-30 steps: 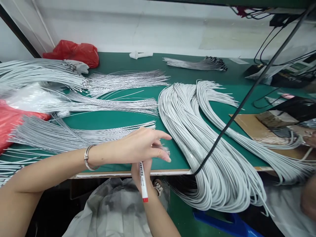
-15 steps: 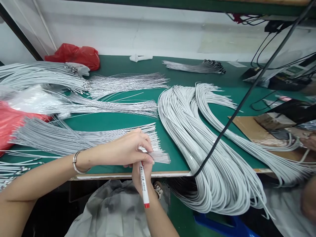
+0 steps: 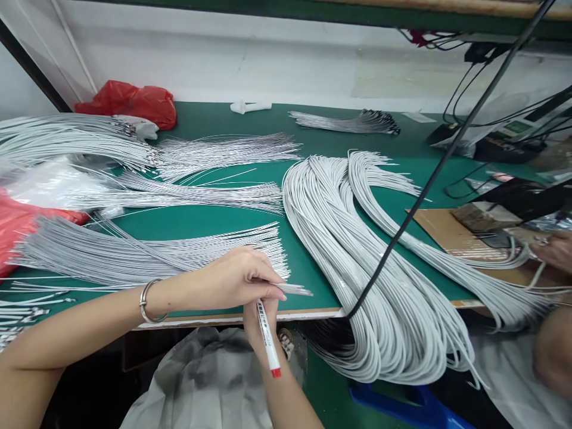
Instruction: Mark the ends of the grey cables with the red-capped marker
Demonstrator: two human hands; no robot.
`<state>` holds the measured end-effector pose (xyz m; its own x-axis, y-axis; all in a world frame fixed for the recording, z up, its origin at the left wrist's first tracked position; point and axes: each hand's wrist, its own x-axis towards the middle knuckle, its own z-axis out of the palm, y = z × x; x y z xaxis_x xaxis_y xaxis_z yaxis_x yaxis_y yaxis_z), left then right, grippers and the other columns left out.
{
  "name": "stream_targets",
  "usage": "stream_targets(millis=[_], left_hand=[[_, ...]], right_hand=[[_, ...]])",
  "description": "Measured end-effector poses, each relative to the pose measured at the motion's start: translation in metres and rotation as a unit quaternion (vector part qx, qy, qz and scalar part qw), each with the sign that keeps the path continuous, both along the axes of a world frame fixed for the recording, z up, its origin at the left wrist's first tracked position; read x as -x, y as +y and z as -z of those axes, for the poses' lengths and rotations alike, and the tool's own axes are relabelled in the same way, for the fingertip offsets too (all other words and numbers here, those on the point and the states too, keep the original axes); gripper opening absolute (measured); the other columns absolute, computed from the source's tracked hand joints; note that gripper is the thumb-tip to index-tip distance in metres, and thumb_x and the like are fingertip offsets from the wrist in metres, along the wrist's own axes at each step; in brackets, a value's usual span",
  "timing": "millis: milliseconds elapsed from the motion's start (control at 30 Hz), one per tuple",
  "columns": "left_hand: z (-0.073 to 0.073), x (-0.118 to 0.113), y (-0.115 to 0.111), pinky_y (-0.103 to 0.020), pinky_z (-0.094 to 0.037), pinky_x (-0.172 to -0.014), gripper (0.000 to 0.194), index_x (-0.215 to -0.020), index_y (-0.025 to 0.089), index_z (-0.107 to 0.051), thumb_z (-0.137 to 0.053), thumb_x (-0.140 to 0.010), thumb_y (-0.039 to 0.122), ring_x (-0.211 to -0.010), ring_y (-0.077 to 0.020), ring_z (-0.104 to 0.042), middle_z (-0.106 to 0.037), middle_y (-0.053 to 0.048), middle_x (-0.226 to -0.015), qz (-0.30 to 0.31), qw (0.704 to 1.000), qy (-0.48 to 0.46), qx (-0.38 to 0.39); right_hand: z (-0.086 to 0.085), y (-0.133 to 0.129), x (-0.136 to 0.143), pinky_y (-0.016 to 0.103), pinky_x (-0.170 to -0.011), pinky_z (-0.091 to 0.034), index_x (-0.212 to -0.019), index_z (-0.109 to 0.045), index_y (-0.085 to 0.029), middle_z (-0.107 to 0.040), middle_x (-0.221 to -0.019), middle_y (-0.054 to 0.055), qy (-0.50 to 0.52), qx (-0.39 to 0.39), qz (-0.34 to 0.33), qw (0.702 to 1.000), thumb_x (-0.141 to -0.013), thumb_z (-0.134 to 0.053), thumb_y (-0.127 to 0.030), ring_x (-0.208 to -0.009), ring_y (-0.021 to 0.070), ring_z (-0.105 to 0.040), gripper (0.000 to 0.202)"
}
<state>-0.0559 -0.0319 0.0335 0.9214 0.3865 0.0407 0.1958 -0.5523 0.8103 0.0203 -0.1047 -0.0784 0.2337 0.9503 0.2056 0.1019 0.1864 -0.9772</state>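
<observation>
- Wires (image 3: 111,256) lie in a wide bundle across the near left of the desk (image 3: 210,221), their tips fanned to the right beside the person's hands.
- Two more bundles, the middle wires (image 3: 223,193) and the rear wires (image 3: 232,149), run behind that one.
- At the left edge sit a clear bag (image 3: 58,185) and a red bag (image 3: 18,226); a second red bag (image 3: 129,104) rests at the back, near the wall.
- Thick white cables (image 3: 330,238) bend over the front edge, just right of the hands, and hang below it in loops.
- A black cord (image 3: 438,170) slants down in front of these cables to the desk's front edge.
- Farther right are a piece of cardboard (image 3: 440,229) and a co-worker's hand (image 3: 556,250), partly cut off by the frame.
- The left forearm, with a bracelet (image 3: 143,304) at the wrist, reaches in from the left, nearly level; the right forearm rises from below, and the two hands meet at the front edge, left over right.
- The left hand (image 3: 250,277) pinches a small bunch (image 3: 297,290) of wires between thumb and fingers, tips sticking out to the right.
- The right hand (image 3: 251,325) is partly hidden under the left; it grasps a marker (image 3: 268,339), tilted, red end toward the person. Its fingertips cannot be seen.
</observation>
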Motion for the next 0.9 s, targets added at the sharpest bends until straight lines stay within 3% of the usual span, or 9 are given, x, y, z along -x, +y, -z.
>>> stream_targets(millis=[67,167,267,367,533,667,900], left_hand=[[-0.002,0.000,0.002,-0.020,-0.042,-0.060,0.026,-0.075,0.014,-0.072,-0.055,-0.092,0.026,-0.060,-0.0099,-0.056,-0.067,-0.002,-0.069,-0.019,0.998,0.005,0.057],[-0.004,-0.001,0.007,-0.019,-0.041,-0.054,0.025,-0.075,0.013,-0.071,-0.057,-0.089,0.026,-0.057,-0.0095,-0.055,-0.064,0.000,-0.063,-0.038,0.993,0.017,0.113],[0.000,-0.004,0.012,-0.017,-0.043,-0.055,0.024,-0.072,0.012,-0.069,-0.061,-0.086,0.030,-0.060,-0.0105,-0.059,-0.063,0.000,-0.061,-0.005,0.986,0.052,0.159],[0.009,-0.008,0.012,-0.017,-0.044,-0.053,0.024,-0.072,0.013,-0.068,-0.061,-0.085,0.031,-0.061,-0.0116,-0.062,-0.062,0.000,-0.060,0.038,0.974,0.100,0.199],[0.018,-0.012,0.008,-0.018,-0.044,-0.054,0.020,-0.078,0.013,-0.069,-0.060,-0.085,0.030,-0.065,-0.0139,-0.066,-0.065,-0.001,-0.065,0.046,0.972,0.145,0.182],[0.021,-0.011,0.005,-0.019,-0.043,-0.054,0.021,-0.090,0.013,-0.068,-0.061,-0.085,0.033,-0.065,-0.0138,-0.065,-0.067,-0.001,-0.072,0.030,0.970,0.140,0.198],[0.033,-0.012,0.004,-0.019,-0.045,-0.058,0.032,-0.089,0.012,-0.069,-0.056,-0.089,0.041,-0.068,-0.0129,-0.063,-0.068,-0.004,-0.076,0.007,0.972,0.100,0.215]], right_hand=[[0.002,-0.007,-0.011,0.027,-0.048,-0.043,-0.065,-0.059,-0.019,-0.059,-0.055,0.003,-0.001,-0.004,-0.004,1.000,-0.092,-0.046,-0.042,-0.049,0.0152,-0.055,0.038],[0.003,-0.023,-0.040,0.025,-0.051,-0.045,-0.079,-0.062,-0.019,-0.062,-0.054,-0.001,-0.029,0.016,-0.015,0.999,-0.087,-0.056,-0.033,-0.047,0.0141,-0.057,0.017],[-0.002,-0.035,-0.073,0.022,-0.043,-0.039,-0.069,-0.055,-0.020,-0.056,-0.046,-0.003,-0.009,-0.006,0.031,0.999,-0.088,-0.054,-0.041,-0.040,0.0118,-0.049,0.027],[-0.015,-0.038,-0.093,0.023,-0.039,-0.032,-0.068,-0.053,-0.021,-0.049,-0.043,-0.005,-0.007,-0.020,-0.012,1.000,-0.086,-0.055,-0.048,-0.036,0.0101,-0.040,0.033],[-0.029,-0.033,-0.095,0.023,-0.040,-0.029,-0.056,-0.045,-0.022,-0.043,-0.039,-0.005,-0.084,0.038,-0.036,0.995,-0.091,-0.049,-0.039,-0.037,0.0089,-0.036,0.040],[-0.021,-0.034,-0.092,0.023,-0.039,-0.032,-0.055,-0.043,-0.022,-0.045,-0.037,-0.005,-0.058,0.042,-0.036,0.997,-0.093,-0.046,-0.041,-0.035,0.0092,-0.038,0.042],[-0.016,-0.036,-0.092,0.023,-0.040,-0.033,-0.058,-0.044,-0.022,-0.046,-0.038,-0.006,-0.042,0.055,-0.031,0.997,-0.092,-0.047,-0.042,-0.035,0.0094,-0.039,0.040]])
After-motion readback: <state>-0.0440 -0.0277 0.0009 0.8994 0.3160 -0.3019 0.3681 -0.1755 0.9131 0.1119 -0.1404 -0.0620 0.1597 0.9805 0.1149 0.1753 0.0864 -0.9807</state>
